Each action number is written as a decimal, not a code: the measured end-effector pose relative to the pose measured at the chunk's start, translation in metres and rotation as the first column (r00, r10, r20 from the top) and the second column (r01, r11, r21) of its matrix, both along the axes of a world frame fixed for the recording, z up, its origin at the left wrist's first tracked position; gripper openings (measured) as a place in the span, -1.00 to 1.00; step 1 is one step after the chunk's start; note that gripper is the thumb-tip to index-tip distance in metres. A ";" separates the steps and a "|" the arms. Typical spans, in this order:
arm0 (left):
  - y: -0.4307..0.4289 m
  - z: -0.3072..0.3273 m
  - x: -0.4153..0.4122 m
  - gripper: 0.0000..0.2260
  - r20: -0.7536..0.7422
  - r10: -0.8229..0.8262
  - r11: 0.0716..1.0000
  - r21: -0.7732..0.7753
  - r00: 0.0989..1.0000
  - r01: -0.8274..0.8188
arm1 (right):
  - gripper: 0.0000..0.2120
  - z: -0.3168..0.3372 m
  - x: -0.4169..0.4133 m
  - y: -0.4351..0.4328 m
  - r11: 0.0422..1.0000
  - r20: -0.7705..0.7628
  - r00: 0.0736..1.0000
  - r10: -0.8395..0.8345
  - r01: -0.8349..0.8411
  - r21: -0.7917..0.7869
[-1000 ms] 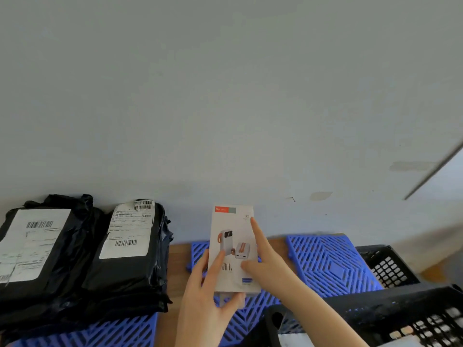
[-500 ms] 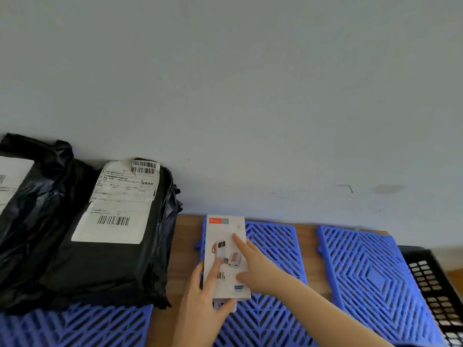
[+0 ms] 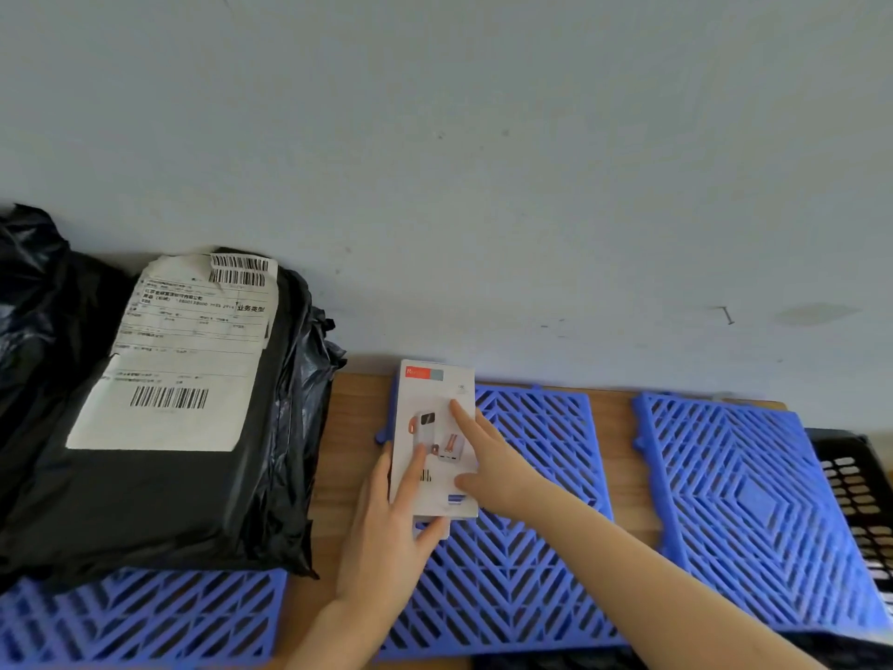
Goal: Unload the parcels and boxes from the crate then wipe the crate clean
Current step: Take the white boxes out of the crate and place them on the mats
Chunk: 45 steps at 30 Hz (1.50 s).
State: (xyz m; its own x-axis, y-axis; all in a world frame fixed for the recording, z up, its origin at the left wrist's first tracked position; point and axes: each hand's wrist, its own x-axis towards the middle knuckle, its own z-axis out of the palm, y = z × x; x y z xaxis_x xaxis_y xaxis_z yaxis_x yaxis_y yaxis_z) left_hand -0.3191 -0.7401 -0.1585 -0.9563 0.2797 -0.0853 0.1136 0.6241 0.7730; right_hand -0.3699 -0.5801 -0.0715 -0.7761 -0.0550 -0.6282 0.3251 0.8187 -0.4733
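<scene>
Gripped from both sides: small white box [image 3: 435, 442], left hand [image 3: 386, 519] wrapped round its near-left corner with the thumb on the left edge and fingers [image 3: 414, 469] laid flat across the printed face, right hand [image 3: 488, 464] pressed on the right half with the forefinger stretched up toward the top and the thumb along the lower right edge. Neither hand slack nor spread away from it; both closed on the box. Box lying long-side away from the viewer on the left end of the middle blue grid mat [image 3: 526, 573], its far end close to the pale wall [image 3: 435, 137], its left edge hanging a little past the mat over the wooden tabletop [image 3: 352, 418]. Red band at the top of the box face, picture of a small device in the middle, barcode partly hidden under the fingers. Just to the left, well clear of the box, a bulky black parcel [image 3: 193, 486] with a white shipping label, resting partly on another blue mat [image 3: 140, 616]; a second black parcel [image 3: 34, 292] behind it at the left edge. Third blue mat [image 3: 754, 515] to the right, apart from the middle one by a strip of bare wood. Black crate [image 3: 855, 486] only partly in view at the far right, its contents not visible.
</scene>
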 end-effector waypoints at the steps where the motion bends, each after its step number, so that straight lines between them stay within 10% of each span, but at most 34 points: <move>1: 0.000 0.003 -0.001 -0.18 -0.003 -0.005 1.000 -0.018 1.000 0.005 | -0.16 0.001 -0.001 0.000 1.000 -0.004 1.000 0.004 -0.004 0.000; 12: -0.023 0.022 0.032 -0.32 -0.096 -0.263 0.897 -0.390 0.960 0.207 | -0.15 0.020 0.022 -0.007 0.816 0.203 0.870 0.450 -0.493 0.302; 21: -0.022 0.038 0.025 -0.21 0.033 -0.294 0.811 -0.521 0.955 0.268 | -0.15 0.031 0.015 -0.009 0.769 0.214 0.847 0.487 -0.532 0.354; 29: -0.019 0.125 0.032 -0.52 -0.096 -0.122 0.978 -0.179 0.988 0.103 | -0.48 0.129 0.026 0.015 0.947 -0.195 0.939 0.284 -0.242 0.211; 36: 0.022 0.246 0.089 -0.79 -0.328 0.074 0.967 0.255 0.942 0.013 | -0.77 0.223 0.157 0.067 1.000 -0.599 0.801 0.008 0.004 0.019; 45: 0.105 0.294 0.217 -0.81 -0.412 -0.253 0.936 0.125 0.876 0.329 | -0.82 0.226 0.308 0.145 0.989 -0.676 0.733 -0.068 0.140 0.052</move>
State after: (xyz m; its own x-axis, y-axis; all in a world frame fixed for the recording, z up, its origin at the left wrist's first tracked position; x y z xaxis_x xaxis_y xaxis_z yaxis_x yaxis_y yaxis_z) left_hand -0.1018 -0.6351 0.1351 -0.7755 0.5244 0.3516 0.5782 0.3662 0.7291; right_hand -0.0616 -0.4354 0.1547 -0.9948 0.0819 0.0606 0.0380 0.8502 -0.5250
